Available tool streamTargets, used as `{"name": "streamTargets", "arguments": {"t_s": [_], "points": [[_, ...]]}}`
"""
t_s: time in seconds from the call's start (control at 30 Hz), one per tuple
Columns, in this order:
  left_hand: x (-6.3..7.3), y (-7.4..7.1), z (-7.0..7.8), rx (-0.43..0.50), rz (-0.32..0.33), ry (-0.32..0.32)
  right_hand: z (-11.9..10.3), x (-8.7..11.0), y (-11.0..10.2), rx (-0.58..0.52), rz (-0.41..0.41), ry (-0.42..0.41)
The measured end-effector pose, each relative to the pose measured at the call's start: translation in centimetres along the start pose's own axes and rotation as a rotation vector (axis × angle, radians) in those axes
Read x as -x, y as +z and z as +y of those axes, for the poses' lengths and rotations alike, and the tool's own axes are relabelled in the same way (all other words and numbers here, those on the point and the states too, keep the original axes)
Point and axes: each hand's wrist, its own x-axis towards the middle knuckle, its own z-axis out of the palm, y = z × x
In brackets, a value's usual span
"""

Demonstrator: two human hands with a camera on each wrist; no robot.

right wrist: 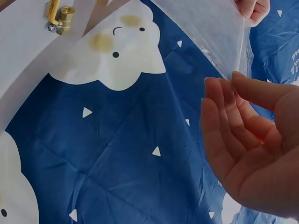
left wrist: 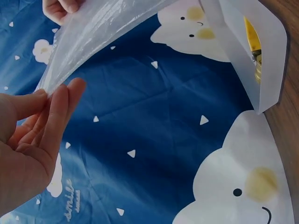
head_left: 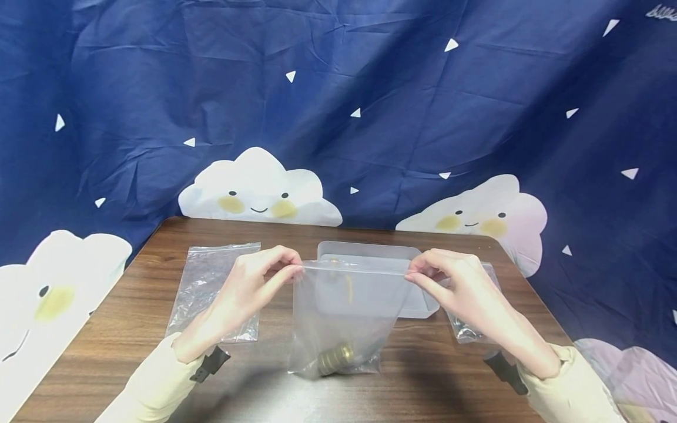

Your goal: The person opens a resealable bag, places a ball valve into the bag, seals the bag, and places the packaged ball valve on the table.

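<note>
In the head view a clear zip bag [head_left: 351,323] hangs upright above the table, its zip edge stretched between two hands. My left hand [head_left: 259,279] pinches its top left corner between thumb and fingers. The top right corner is pinched by my right hand [head_left: 460,279] in the same way. A ribbed brass fitting [head_left: 335,358] lies at the bottom of the bag, blurred by the plastic. Behind the bag stands a white tray [head_left: 370,251]. A brass valve [right wrist: 67,19] with a yellow handle [left wrist: 252,35] sits in the tray, as both wrist views show.
Another clear zip bag [head_left: 203,273] lies flat on the left of the wooden table [head_left: 132,311]. A further clear bag [head_left: 465,333] is partly covered by my right arm. A blue curtain [head_left: 370,70] with clouds hangs behind the table's far edge.
</note>
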Motion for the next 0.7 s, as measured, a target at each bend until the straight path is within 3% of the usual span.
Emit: {"name": "streamTargets", "arguments": {"t_s": [0.27, 0.47, 0.7], "points": [[-0.09, -0.02, -0.45, -0.019, 0.019, -0.022, 0.34, 0.08, 0.28, -0.050, 0.013, 0.045], [-0.26, 0.04, -0.59, -0.022, 0.013, -0.002, 0.30, 0.16, 0.56, -0.043, 0.076, 0.008], [-0.52, 0.18, -0.51, 0.037, -0.017, -0.078, 0.41, -0.07, 0.97, -0.069, 0.063, 0.000]]}}
